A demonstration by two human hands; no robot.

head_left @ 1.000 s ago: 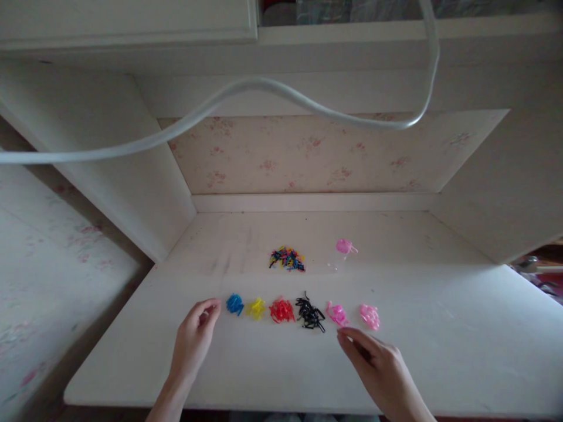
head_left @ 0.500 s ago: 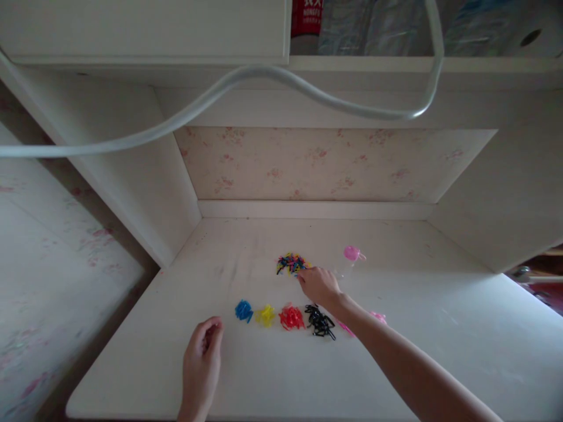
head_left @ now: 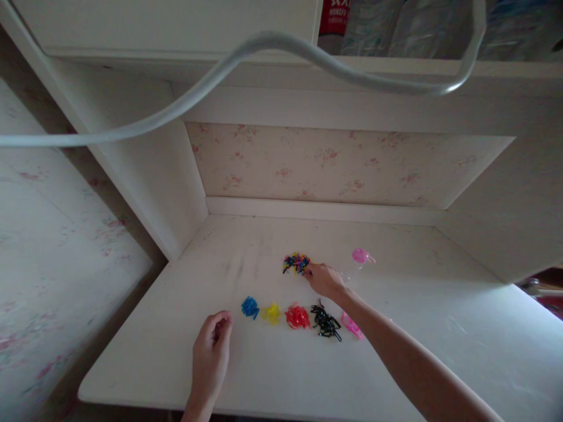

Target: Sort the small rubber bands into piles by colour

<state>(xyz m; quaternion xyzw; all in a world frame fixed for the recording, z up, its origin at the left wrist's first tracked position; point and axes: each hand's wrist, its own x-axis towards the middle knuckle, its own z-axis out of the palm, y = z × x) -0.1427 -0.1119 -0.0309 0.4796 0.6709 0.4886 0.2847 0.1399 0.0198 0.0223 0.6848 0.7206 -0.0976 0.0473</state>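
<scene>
**Right hand at the mixed heap, left hand set down on the counter**

A pale counter [head_left: 440, 328] is seen set into an alcove, and a grey cable [head_left: 272, 42] is slung across the top of the view. The right hand [head_left: 323, 278] is stretched well forward, its fingertips laid against the mixed heap [head_left: 295, 262] of coloured bits. Whether a bit is pinched cannot be told. The left hand [head_left: 213, 351] is rested on the counter near its front edge, fingers half curled, and what it holds, if anything, cannot be told. Just beside it a row is laid out: a blue pile [head_left: 250, 306], a yellow pile [head_left: 271, 313], a red pile [head_left: 297, 316], a black pile [head_left: 325, 321] and a pink pile [head_left: 352, 325], the last partly covered by the right forearm. A lone pink piece [head_left: 360, 255] is found right of the heap.
</scene>
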